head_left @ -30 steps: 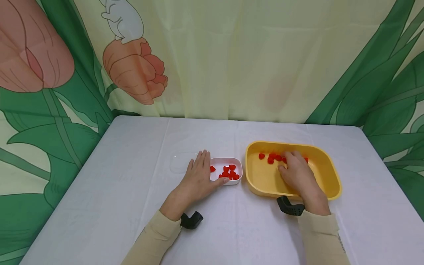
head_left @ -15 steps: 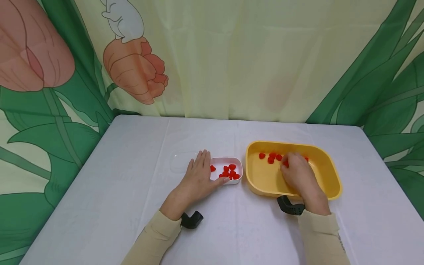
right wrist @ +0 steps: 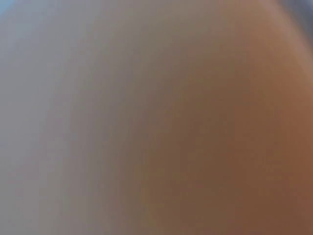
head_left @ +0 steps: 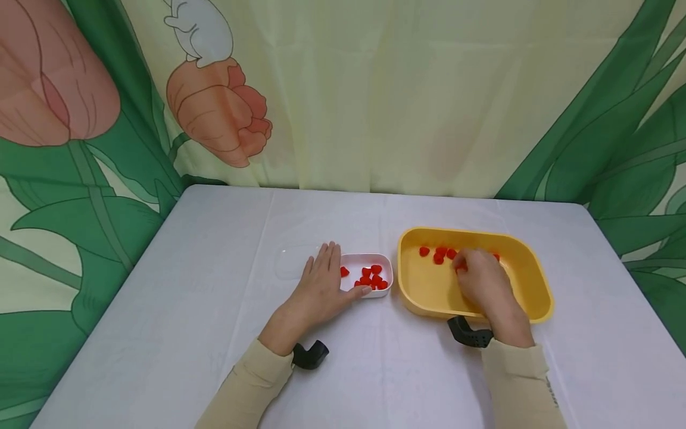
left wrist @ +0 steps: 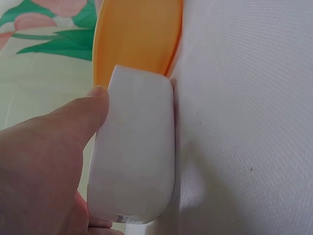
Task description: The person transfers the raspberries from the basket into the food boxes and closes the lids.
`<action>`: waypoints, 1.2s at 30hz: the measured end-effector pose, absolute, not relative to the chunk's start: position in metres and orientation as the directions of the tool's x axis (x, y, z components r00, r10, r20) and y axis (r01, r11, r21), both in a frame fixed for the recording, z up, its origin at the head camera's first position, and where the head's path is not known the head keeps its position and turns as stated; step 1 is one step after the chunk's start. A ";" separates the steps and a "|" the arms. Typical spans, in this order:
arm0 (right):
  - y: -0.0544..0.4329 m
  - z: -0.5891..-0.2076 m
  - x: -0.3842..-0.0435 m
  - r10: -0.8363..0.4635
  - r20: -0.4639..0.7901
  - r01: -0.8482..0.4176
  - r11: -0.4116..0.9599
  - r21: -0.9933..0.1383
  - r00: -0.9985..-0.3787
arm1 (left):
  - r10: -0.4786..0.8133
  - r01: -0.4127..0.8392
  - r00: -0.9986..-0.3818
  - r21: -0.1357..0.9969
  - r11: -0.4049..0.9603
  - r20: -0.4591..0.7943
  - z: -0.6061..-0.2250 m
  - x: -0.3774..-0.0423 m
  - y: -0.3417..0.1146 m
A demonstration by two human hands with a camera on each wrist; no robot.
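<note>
Head view, right hand (head_left: 482, 280): down inside the yellow tray (head_left: 429, 292), fingertips narrow, pinching a red piece (head_left: 461, 268);
Loose red pieces (head_left: 439, 260): several in the tray's far half;
White box (head_left: 386, 274): just left of the tray, holding its own red cluster (head_left: 365, 280);
Left hand (head_left: 320, 292): left of the tray, spread wide, straight fingers along the box;
Clear lid (head_left: 291, 262): farther left of the tray;
Left wrist view: thumb (left wrist: 93, 105) touches the box's rim, tray just beyond;
Right wrist view: all blur, grip can't be told here.

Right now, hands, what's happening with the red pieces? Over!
Left hand touching white box, fingers straight. Right hand in yellow tray, pinching a red piece. Clear lid lies left, not between box and tray.
</note>
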State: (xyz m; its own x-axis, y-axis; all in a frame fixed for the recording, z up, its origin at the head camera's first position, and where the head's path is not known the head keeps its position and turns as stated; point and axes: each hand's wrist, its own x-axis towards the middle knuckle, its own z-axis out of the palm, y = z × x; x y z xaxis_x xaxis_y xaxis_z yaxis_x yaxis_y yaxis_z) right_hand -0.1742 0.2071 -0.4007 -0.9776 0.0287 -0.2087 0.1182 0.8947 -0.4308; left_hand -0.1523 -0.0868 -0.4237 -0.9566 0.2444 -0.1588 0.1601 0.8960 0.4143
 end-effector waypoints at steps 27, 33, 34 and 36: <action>0.201 -0.387 -0.169 -0.007 -0.019 0.003 0.881 -0.474 -1.000 | 0.250 0.175 -0.957 0.394 0.902 -0.148 -0.423 -0.153 -0.087; 0.198 -0.382 -0.166 -0.008 -0.030 0.008 0.868 -0.496 -1.000 | 0.251 0.173 -0.956 0.394 0.902 -0.153 -0.424 -0.153 -0.087; 0.197 -0.381 -0.166 -0.009 -0.027 0.005 0.867 -0.498 -1.000 | 0.250 0.172 -0.956 0.394 0.903 -0.156 -0.424 -0.153 -0.087; 0.197 -0.380 -0.165 -0.015 -0.013 -0.007 0.867 -0.498 -1.000 | 0.251 0.174 -0.956 0.397 0.901 -0.151 -0.424 -0.153 -0.087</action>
State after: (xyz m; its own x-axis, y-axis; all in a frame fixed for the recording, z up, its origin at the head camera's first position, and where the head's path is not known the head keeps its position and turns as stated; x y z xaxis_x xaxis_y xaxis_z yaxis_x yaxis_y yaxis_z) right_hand -0.1648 0.1966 -0.3805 -0.9998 -0.0151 -0.0127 -0.0067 0.8670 -0.4983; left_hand -0.1531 -0.0870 -0.4237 -0.9560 0.2513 -0.1513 0.1740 0.9011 0.3972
